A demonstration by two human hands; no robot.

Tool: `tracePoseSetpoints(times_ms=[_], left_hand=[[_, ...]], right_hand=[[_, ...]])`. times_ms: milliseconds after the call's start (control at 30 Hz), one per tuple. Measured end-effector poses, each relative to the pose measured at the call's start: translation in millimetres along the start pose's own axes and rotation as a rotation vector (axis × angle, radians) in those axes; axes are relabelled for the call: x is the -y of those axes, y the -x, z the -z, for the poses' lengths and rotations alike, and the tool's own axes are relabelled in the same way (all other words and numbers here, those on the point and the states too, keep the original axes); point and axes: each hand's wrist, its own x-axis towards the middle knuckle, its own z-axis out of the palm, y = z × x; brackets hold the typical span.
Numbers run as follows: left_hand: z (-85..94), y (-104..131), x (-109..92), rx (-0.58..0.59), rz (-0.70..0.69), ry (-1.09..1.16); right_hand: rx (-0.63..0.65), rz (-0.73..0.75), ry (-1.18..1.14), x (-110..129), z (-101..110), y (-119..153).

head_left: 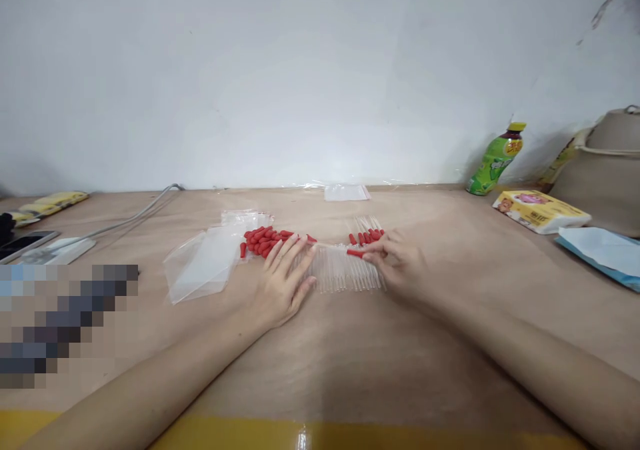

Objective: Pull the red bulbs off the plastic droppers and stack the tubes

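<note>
My left hand lies with its fingers spread beside a pile of red rubber bulbs, its fingertips over the pile's right end and the near clear tubes. Between my right thumb and fingers is one red bulb; my right hand is pinched around its right end. A row of thin clear tubes lies side by side between the hands. Behind my right hand, several tubes with red bulbs on their near ends point toward the wall. Whether the held bulb sits on a tube is too small to tell.
Clear plastic bags lie left of the pile, and a small bag rests near the wall. At right stand a green bottle, a tissue pack and a beige bag. Phones and a grey cable are at left.
</note>
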Motion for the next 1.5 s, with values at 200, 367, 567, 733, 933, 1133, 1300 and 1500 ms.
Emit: tracePoseSetpoints(times_ms=[200,367,567,733,933,1133,1300,1500], left_hand=[[1.6,-2.8,-6.9,-0.059,-0.202,0.026],[-1.9,-0.2,-8.2,-0.052,-0.217,0.059],[-3.9,-2.2,-13.8,-0.069,-0.286,0.075],[-1.0,-3.7,-17.8,-0.051,-0.304,0.151],[1.0,-2.7,-19.4,-0.06,-0.275,0.221],[0.0,0.5,-17.8,-0.046,-0.258,0.24],[1.3,3.6,-15.0,-0.036,-0.245,0.267],[9.9,-0.8,10.3,-0.144,0.074,0.15]], right_hand=[[0.003,0.23,-0.084,20.0,-9.3,36.2],[0.005,0.269,0.082,23.6,-16.2,32.2],[0.052,0.419,0.218,31.1,-21.2,25.0],[0.018,0.511,0.242,31.6,-23.2,28.9],[0.02,0.576,0.23,28.7,-19.4,29.4],[0.013,0.635,0.255,27.3,-12.1,28.5],[0.018,0.603,0.262,23.8,-6.5,33.5],[-0.155,0.153,0.175,-21.5,7.0,35.0]])
